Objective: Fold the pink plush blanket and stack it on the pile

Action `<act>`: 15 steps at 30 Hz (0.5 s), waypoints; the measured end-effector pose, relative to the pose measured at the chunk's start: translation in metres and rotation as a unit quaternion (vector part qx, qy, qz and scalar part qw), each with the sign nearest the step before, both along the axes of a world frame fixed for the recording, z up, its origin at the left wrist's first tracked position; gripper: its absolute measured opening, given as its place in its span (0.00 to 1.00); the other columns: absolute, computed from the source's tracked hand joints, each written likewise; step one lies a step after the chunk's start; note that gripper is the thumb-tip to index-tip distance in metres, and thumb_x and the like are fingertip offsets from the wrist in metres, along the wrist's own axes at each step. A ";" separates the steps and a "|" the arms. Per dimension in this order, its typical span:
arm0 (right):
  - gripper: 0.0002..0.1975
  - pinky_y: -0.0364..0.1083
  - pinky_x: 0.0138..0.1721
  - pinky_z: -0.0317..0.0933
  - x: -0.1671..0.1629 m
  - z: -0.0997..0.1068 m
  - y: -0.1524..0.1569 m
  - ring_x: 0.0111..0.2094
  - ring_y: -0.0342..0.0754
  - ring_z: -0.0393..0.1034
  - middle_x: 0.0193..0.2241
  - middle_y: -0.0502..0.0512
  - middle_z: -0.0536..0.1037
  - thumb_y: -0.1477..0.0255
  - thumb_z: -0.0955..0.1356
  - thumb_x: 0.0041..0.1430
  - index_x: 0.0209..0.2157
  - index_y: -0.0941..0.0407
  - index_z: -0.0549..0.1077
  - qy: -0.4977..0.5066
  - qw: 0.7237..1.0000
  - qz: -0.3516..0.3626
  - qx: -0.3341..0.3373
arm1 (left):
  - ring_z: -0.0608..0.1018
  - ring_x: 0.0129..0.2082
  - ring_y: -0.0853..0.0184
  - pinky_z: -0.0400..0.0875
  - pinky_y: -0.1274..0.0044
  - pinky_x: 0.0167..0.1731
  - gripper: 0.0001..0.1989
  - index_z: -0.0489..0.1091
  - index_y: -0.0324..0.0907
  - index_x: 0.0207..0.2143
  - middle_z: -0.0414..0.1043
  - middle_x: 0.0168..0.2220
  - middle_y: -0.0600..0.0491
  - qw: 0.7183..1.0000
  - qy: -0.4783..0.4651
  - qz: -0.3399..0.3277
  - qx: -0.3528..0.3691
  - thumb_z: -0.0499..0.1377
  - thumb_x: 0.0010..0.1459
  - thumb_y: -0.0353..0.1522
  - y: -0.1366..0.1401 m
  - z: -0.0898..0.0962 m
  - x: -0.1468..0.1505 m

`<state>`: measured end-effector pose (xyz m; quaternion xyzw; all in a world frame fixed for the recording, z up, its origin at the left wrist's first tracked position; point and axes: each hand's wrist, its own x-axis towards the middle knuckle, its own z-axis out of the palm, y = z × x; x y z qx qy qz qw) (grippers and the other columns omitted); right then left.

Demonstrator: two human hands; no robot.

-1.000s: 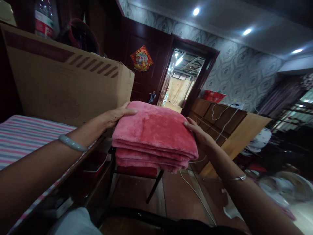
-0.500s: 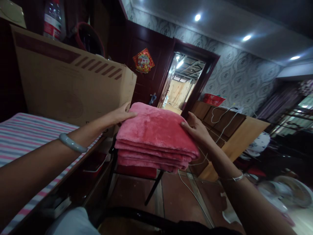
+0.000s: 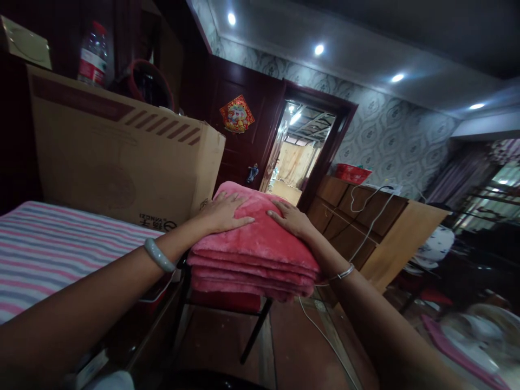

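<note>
A folded pink fleece blanket (image 3: 260, 254) lies in a thick stack on a dark-framed stool (image 3: 227, 300) in front of me. My left hand (image 3: 225, 213) rests flat on the blanket's top, fingers spread, a pale green bangle on the wrist. My right hand (image 3: 290, 218) lies flat on the top beside it, fingers apart, a thin silver bracelet on that wrist. Neither hand grips the fabric.
A large cardboard box (image 3: 117, 157) stands at the left behind a striped bed cover (image 3: 60, 249). A water bottle (image 3: 92, 54) stands above the box. A wooden cabinet (image 3: 357, 211) with white cables stands at the right, beside an open doorway (image 3: 300, 146).
Both hands moved from the blanket's sides onto its top and now press flat near the middle. The stack sits lower, on the stool.
</note>
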<state>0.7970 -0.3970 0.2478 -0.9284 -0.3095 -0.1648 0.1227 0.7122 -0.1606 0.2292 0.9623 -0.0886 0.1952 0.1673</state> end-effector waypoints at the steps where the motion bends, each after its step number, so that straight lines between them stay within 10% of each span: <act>1: 0.41 0.63 0.65 0.53 0.000 0.000 0.000 0.66 0.64 0.59 0.65 0.58 0.67 0.38 0.56 0.61 0.67 0.47 0.62 0.000 1.000 -0.002 -0.003 | 0.48 0.72 0.45 0.39 0.57 0.70 0.48 0.56 0.46 0.69 0.50 0.71 0.45 1.000 -0.005 -0.002 -0.002 0.52 0.53 0.62 0.000 -0.001 0.001; 15: 0.43 0.59 0.67 0.50 0.005 0.033 0.002 0.67 0.62 0.58 0.67 0.59 0.62 0.41 0.60 0.61 0.68 0.52 0.59 0.062 0.997 0.043 0.012 | 0.49 0.72 0.51 0.42 0.59 0.70 0.43 0.55 0.40 0.69 0.46 0.72 0.44 1.000 0.003 -0.001 -0.002 0.50 0.58 0.55 0.029 0.012 -0.044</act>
